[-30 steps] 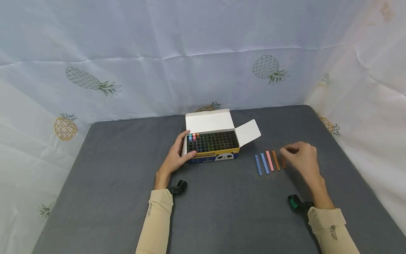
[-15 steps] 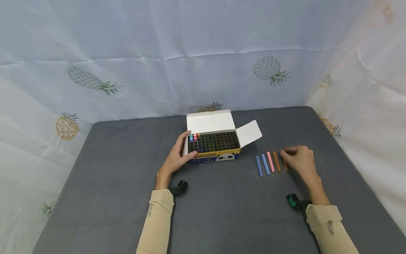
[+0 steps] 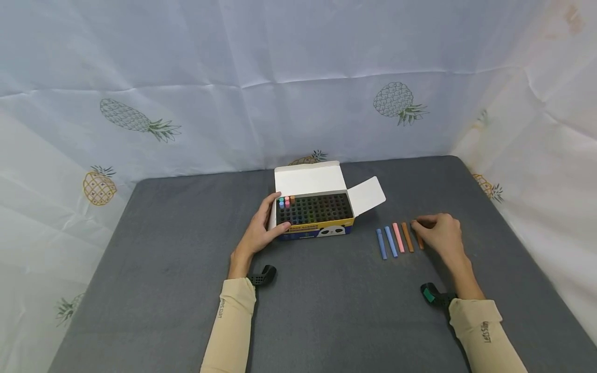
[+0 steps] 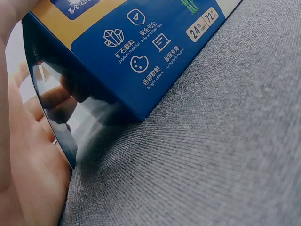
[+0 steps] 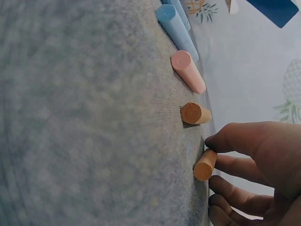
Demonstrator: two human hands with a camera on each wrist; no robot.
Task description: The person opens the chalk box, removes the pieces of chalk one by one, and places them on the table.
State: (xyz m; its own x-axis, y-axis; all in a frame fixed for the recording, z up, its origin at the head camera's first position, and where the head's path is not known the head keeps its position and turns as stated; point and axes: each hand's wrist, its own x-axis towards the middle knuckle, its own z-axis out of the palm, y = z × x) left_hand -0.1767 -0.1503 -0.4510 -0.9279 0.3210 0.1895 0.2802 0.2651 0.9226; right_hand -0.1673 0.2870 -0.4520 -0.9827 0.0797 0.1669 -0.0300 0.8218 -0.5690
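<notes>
My left hand grips the left end of a chalk box, thumb at the front corner and fingers along the side. In the left wrist view, the box's blue printed wall rests on the cloth beside the palm. On the right, my right hand pinches an orange-brown chalk stick between thumb and fingers, low at the tabletop. To its left lie another brown chalk, a pink chalk and two blue chalks, side by side in a row.
The box's white lid stands up at the back and a white side flap sticks out rightward. Several chalks stand in the holed black insert at its back left. A pineapple-print curtain hangs behind the grey table.
My right hand has lowered and shifted slightly toward me and left, with the brown chalk now lying at the row's right end. My left hand has stayed on the box.
</notes>
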